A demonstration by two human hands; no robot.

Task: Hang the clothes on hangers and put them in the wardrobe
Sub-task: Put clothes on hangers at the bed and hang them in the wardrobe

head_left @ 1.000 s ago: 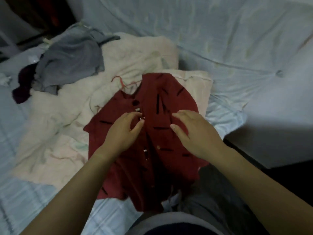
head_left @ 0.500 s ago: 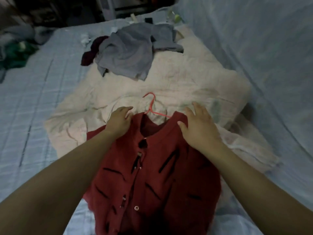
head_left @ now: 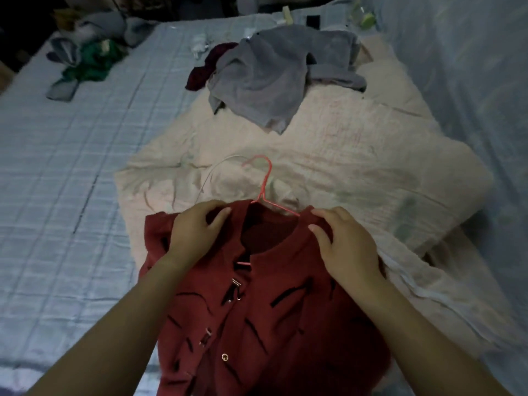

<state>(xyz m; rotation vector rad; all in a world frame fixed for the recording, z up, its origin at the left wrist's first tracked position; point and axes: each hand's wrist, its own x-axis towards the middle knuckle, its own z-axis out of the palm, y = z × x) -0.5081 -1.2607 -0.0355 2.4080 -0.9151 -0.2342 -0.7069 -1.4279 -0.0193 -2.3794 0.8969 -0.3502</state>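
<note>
Red cardigan (head_left: pixel 271 310) lies front-up right below my view, its collar end resting on the cream blanket (head_left: pixel 357 172) and its lower part running out of the bottom of the picture.

Working down in size from my remote seat: the bed sheet (head_left: pixel 71 195), pale blue with a check pattern, fills the left side. The cream blanket is spread rumpled over the middle and right of the bed. A grey garment (head_left: pixel 265 78) is heaped on the blanket's far end, with a dark maroon garment (head_left: pixel 205 70) touching its left edge. A crumpled pile of green clothes (head_left: pixel 91 64) sits well apart at the far left of the sheet.

I see the pink hanger (head_left: pixel 264 190) with its hook lying on the blanket, pointing away from me, and its arms going into the cardigan's neckline.

My left hand (head_left: pixel 197 227) grips the cardigan's left shoulder beside the collar, thumb and fingers curled on the fabric. My right hand (head_left: pixel 345 247) grips the right shoulder the same way, fingers bent over the cloth at the neckline's edge.
</note>
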